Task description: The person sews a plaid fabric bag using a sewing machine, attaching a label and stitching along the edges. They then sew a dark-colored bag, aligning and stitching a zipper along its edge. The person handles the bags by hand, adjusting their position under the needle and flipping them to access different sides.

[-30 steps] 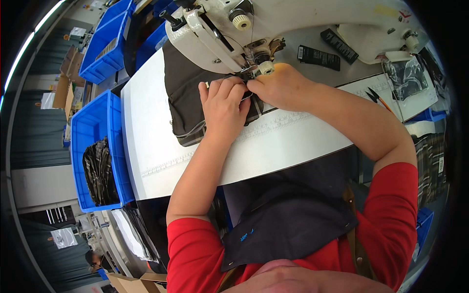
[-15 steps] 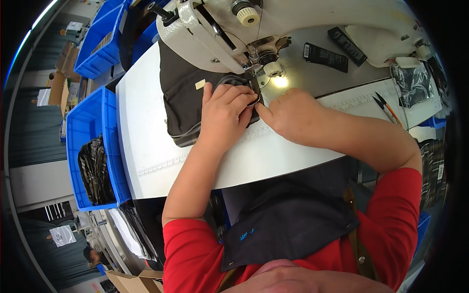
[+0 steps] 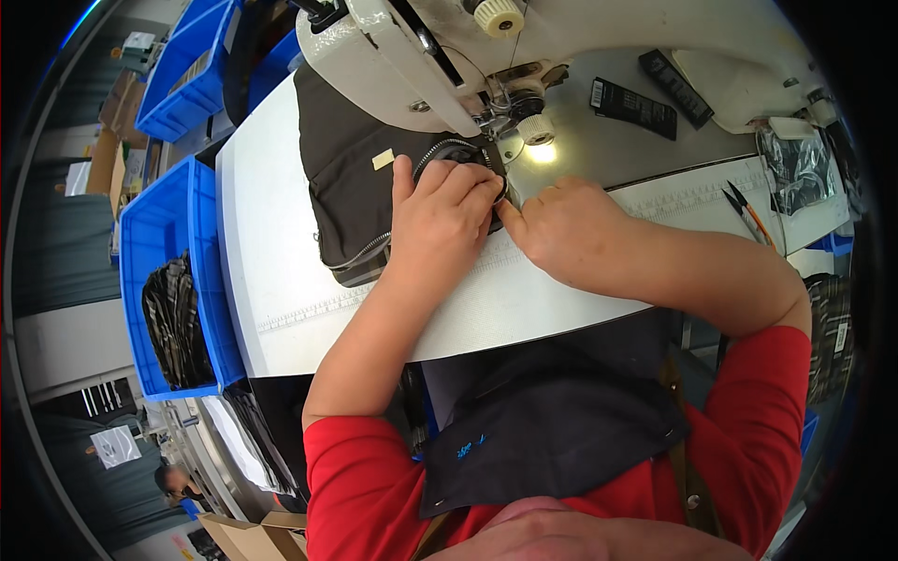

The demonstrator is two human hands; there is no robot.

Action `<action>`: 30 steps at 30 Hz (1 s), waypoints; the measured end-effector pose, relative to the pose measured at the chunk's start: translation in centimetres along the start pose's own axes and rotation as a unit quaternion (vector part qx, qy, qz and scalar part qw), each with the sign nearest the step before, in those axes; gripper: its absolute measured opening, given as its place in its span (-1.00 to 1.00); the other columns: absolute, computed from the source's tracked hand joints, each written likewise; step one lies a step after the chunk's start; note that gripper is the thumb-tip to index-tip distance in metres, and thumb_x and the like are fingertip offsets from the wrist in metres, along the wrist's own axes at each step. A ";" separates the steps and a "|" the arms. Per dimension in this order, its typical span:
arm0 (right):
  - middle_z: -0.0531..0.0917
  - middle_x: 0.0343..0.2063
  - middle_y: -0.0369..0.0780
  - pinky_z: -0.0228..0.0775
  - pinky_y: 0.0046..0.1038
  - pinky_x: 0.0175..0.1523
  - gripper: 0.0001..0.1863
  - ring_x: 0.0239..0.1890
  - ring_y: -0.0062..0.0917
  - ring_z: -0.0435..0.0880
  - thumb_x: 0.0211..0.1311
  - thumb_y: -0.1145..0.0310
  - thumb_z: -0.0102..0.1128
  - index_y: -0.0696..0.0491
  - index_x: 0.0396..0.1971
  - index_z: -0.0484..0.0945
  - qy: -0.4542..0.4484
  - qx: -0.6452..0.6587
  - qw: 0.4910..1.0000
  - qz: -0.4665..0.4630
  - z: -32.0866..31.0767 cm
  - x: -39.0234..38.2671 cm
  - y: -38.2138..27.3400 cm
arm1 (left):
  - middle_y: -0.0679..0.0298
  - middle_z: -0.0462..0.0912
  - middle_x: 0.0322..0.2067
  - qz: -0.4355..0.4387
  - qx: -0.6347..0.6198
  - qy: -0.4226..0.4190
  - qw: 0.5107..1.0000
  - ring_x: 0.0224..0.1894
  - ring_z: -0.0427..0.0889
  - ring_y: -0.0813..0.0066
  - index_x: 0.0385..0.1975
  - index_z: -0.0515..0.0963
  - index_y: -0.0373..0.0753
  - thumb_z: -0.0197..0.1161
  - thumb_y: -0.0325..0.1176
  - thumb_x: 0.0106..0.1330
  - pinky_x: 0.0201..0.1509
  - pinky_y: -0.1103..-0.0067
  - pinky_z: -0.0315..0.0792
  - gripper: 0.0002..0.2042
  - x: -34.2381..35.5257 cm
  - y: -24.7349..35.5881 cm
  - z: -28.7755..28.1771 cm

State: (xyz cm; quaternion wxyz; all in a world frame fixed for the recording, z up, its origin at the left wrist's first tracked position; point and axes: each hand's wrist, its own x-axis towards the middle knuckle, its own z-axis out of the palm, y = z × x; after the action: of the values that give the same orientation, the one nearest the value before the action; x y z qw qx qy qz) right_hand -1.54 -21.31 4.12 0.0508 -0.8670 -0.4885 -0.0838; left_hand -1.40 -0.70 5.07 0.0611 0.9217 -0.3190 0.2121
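A dark brown fabric piece (image 3: 348, 154) with a metal zipper (image 3: 367, 254) along its edges lies under the head of a white sewing machine (image 3: 402, 65). A small pale tab (image 3: 383, 159) sits on its upper face. My left hand (image 3: 444, 210) is on the piece's right part, its fingers bent and gripping the cloth beside a curved stretch of zipper near the needle. Close by, my right hand (image 3: 569, 229) has its fingers curled under, with thumb and index tip at the fabric's right edge. The fingertips of both hands are partly hidden.
Blue bins stand left of the white table (image 3: 271, 309); the nearer bin (image 3: 224, 327) holds plaid fabric (image 3: 173, 323). To the right are two dark labels (image 3: 634, 109), a pen-like tool (image 3: 751, 213) and a clear plastic bag (image 3: 795, 168). Another person (image 3: 176, 481) appears at far lower left.
The view has shifted slightly. More of the curved zipper shows above my left hand, and the fabric has turned a little. Both hands keep nearly the same hold beside the needle.
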 end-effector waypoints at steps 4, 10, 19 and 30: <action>0.69 -0.59 -0.23 0.46 -0.32 -0.42 -0.74 -0.55 -0.38 0.72 0.14 0.46 0.23 0.26 -0.19 0.66 0.016 0.027 0.999 -0.018 -0.2 -0.1 0.3 | 0.56 0.73 -0.08 -0.011 -0.017 -0.007 1.000 -0.05 0.64 0.49 -0.15 0.73 -0.09 0.45 -0.45 0.13 0.23 0.20 0.30 -0.74 -0.4 0.2 -0.3; 0.69 -0.58 -0.21 0.48 -0.32 -0.41 -0.63 -0.52 -0.38 0.72 0.15 0.47 0.22 0.32 -0.05 0.65 0.019 0.043 0.999 -0.022 -0.3 -0.2 0.3 | 0.54 0.75 -0.05 -0.027 -0.020 -0.026 0.999 -0.07 0.65 0.53 -0.09 0.72 -0.08 0.42 -0.46 0.17 0.16 0.24 0.32 -0.72 -0.8 0.2 -0.2; 0.67 -0.58 -0.28 0.47 -0.39 -0.45 -0.54 -0.53 -0.46 0.70 0.15 0.44 0.20 0.24 0.08 0.63 0.012 -0.025 0.999 0.023 0.5 0.3 0.2 | 0.53 0.74 -0.05 -0.041 -0.002 -0.013 0.999 -0.11 0.65 0.51 -0.06 0.72 -0.10 0.36 -0.49 0.20 0.17 0.22 0.32 -0.71 0.0 -0.5 0.7; 0.64 -0.65 -0.31 0.43 -0.39 -0.51 -0.53 -0.60 -0.47 0.66 0.11 0.42 0.24 0.21 0.07 0.61 0.015 -0.015 0.999 0.049 1.2 0.9 1.1 | 0.42 0.69 0.04 -0.012 0.060 -0.009 0.998 -0.04 0.62 0.44 0.07 0.69 -0.16 0.37 -0.43 0.14 0.19 0.18 0.33 -0.58 0.3 -0.8 1.7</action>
State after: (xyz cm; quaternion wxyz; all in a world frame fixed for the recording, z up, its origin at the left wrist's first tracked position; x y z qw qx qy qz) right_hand -0.03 -20.91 3.15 0.0491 -0.8893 -0.4434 -0.1010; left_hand -0.12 -0.59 3.71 0.0058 0.9294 -0.2950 0.2216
